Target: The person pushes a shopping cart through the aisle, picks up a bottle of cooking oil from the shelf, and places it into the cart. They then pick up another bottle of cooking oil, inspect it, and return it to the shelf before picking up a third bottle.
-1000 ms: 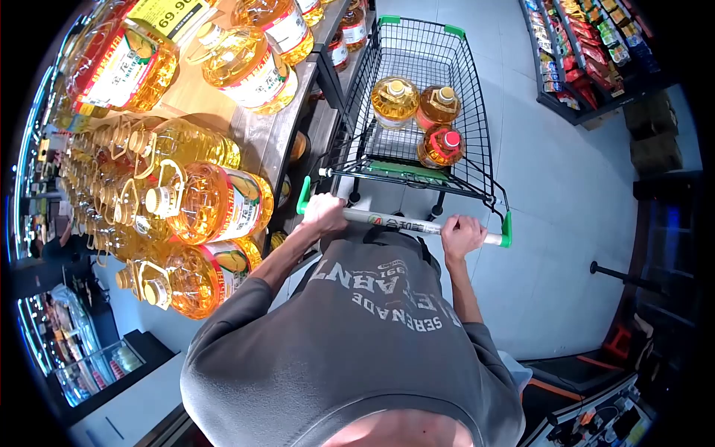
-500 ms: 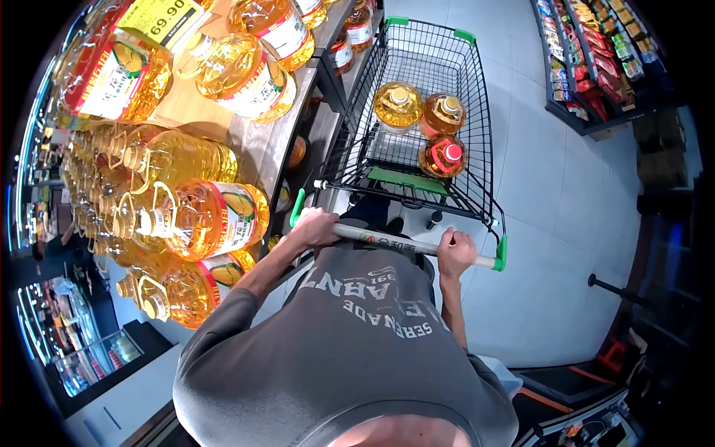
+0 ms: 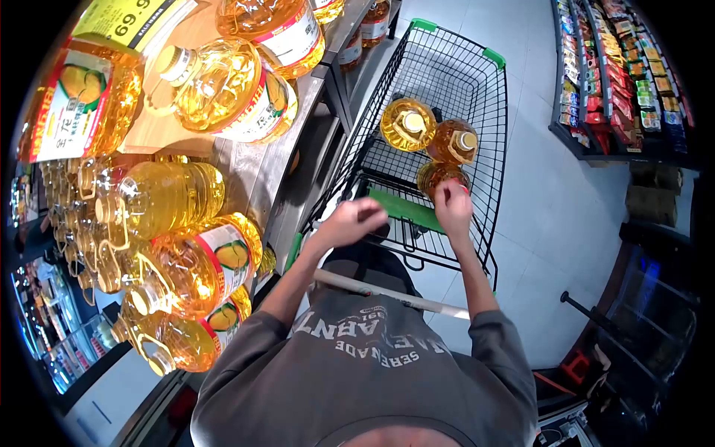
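Over the near end of the shopping cart (image 3: 500, 141), my left hand (image 3: 356, 222) hovers with thumb and fingers apart, holding nothing. My right hand (image 3: 453, 205) is at the red cap of the nearest oil bottle (image 3: 439, 177); its fingers are bent and close together, and they partly hide the cap. Two more bottles stand in the cart, a yellow one (image 3: 408, 124) with a pale cap and an amber one (image 3: 453, 141) beside it. The push bar (image 3: 395, 295) lies below both hands, touched by neither.
Shelves (image 3: 257, 167) of large oil bottles, with a yellow price sign (image 3: 126, 26), are close on the left. A snack rack (image 3: 618, 74) stands at the upper right. A black post (image 3: 596, 305) sticks out at the lower right.
Both hands have let go of the push bar and moved forward over the cart, the right one to the red-capped bottle. The view has shifted, with the shelf bottles looking nearer.
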Motion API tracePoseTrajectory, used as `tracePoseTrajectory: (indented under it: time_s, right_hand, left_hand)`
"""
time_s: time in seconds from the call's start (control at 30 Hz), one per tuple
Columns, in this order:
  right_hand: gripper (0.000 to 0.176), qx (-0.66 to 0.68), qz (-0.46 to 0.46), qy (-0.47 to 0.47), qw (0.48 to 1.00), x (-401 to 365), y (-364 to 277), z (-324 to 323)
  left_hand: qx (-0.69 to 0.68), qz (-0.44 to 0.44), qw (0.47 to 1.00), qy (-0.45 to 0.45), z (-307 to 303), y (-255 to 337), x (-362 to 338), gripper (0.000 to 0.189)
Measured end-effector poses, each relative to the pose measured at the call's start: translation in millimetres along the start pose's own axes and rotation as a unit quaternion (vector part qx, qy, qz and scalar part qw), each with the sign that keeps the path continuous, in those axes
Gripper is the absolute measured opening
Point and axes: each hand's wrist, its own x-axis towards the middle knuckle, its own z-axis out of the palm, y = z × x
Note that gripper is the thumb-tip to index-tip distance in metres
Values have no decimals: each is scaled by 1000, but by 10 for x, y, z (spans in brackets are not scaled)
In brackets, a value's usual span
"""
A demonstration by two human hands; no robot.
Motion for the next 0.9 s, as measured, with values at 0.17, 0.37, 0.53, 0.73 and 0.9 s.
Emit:
tracePoseTrajectory:
  time_s: [0.17,0.37,0.53,0.73,0.9]
  right_hand:
    - [21,-116,-135,32,983,931,140,826]
    - [23,-127,-38,-122,984,1398,208,1367]
    - [30,-94,0,-157,983,1394,349,1447]
    - [35,-99,60,-196,974,1415,351,1419]
    - [39,-90,129,-234,960,1637,219,1320]
  left_hand:
    - [-418,-128,882,176,-78,-612,1443,48]
    - [-496,-237,810,205,-155,-1578,2673,61]
    - [-564,-201,767,230,-88,-1993,3157,56]
    - [-618,-164,730,241,52,-2425,3524,57]
    - [-639,-133,717,244,85,-2608,3698,59]
